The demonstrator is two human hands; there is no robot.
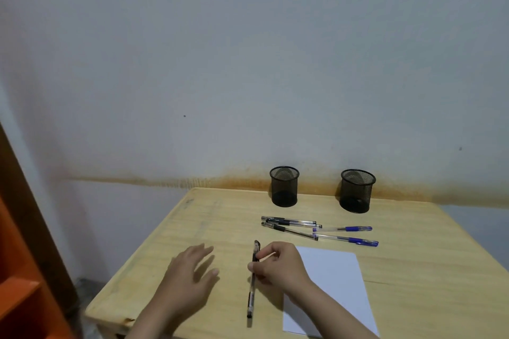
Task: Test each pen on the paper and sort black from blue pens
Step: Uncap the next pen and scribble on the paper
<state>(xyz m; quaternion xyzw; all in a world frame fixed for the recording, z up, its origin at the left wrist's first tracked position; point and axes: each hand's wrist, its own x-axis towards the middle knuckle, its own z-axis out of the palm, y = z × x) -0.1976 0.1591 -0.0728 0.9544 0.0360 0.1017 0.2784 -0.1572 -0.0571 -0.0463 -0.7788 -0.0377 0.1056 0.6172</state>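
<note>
Right now the person's right hand (275, 264) pinches a clear-barrelled pen with a black cap and black grip (252, 281) between thumb and fingers, about a third of the way down from the capped end. The pen stands nearly upright to the eye, cap pointing toward the wall, its lower tip close over the pale wooden tabletop (209, 228). The left hand (190, 275) hovers just left of it, palm down, fingers spread loosely and holding nothing; it looks a little blurred.

Under the right wrist and forearm lies a white rectangular sheet of paper (336, 278), its visible part blank. Farther back rest the other pens: three clear pens with black trim (289, 224) bunched together and crossing one another, and to their right two clear pens with blue grips and caps (347, 234), their ends meeting the black-trimmed ones.

Against the stained grey wall (248, 63) stand two black wire-mesh pen cups, the left cup (284, 186) and the right cup (357, 191), well apart. An orange shelf unit (16, 283) fills the left edge.
</note>
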